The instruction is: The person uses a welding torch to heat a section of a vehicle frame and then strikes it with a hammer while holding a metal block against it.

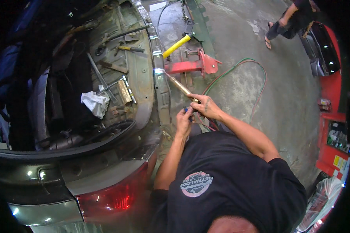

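Note:
A brass-coloured gas torch (179, 86) slants up and left from my hands toward the car body's metal sill (162, 91). My right hand (208, 106) is closed around its rear part. The fingers of my left hand (183, 122) pinch a small blue part (186, 110) at the torch's back end, probably a valve knob. A bright bluish-white spot shows on the sill by the torch tip; whether it is flame or glare I cannot tell. Red and green hoses (265, 79) loop over the floor and run back beneath my hands.
A red clamp stand (186, 66) and a yellow bar (177, 46) lie beyond the sill. Inside the stripped car floor (142, 87) are a hammer (130, 49), metal bars, a wooden block (124, 92) and a white rag (95, 104). Another person (291, 19) stands far right.

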